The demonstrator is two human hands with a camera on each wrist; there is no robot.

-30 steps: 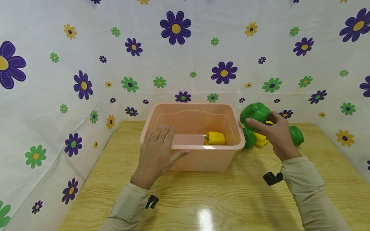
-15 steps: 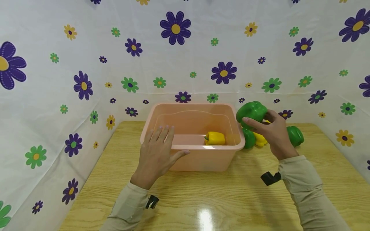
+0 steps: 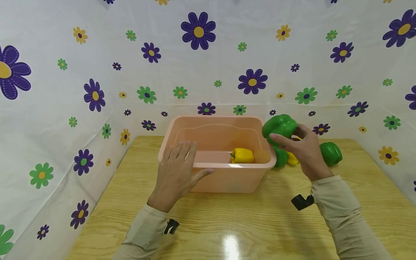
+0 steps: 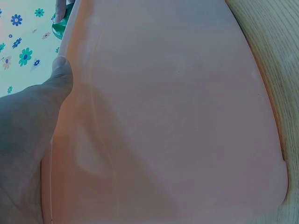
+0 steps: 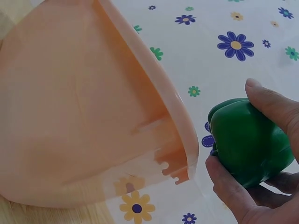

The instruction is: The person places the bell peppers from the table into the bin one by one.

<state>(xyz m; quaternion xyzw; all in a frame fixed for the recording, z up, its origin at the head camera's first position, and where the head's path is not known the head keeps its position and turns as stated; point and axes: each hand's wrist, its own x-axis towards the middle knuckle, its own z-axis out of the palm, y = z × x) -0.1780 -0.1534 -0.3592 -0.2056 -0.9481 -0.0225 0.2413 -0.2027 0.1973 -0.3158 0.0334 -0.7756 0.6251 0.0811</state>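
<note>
Lift the green pepper [image 3: 280, 126], held in the right hand [image 3: 307, 150]'s fingers, clear of the tub [image 3: 227, 180] near the worktop [image 3: 260, 224]'s back edge, left hand [image 3: 177, 171]'s fingers wide.

The tub [image 3: 224, 180] looks like smooth plastic. The held pepper [image 3: 280, 125] near it is shiny. The table [image 3: 201, 225] under it looks like glossy wood, the cloth [image 3: 221, 65] behind dull.

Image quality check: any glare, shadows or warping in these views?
Head: glare spot on the table near the bottom edge, soft shadow beside the right sleeve. Left wrist: shadow across the pink bin, flowered backdrop pale and teal-tinted. Right wrist: the bin's rim ends in a jagged break low down, likely an image artifact.
</note>
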